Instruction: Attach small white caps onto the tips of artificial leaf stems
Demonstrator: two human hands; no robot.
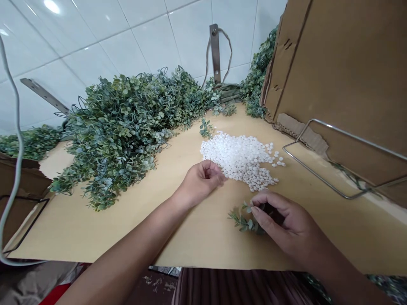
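My left hand [203, 180] is at the near left edge of a heap of small white plastic pieces [235, 152], its fingertips pinched together beside them. Whatever lies between those fingertips is too small to make out. Closer to the table's front, my right hand [286, 222] grips a small sprig of artificial green leaves [246, 222] between thumb and forefinger. Part of that sprig is hidden behind the fingers. A loose leafy sprig [206, 128] lies at the far left edge of the white heap.
A big pile of artificial greenery [127, 118] covers the table's left and back. At right stands a cardboard box [343, 63], with a bent metal wire frame [324, 182] before it. A white cable [18, 140] hangs at far left. Metal brackets [215, 53] are on the tiled wall.
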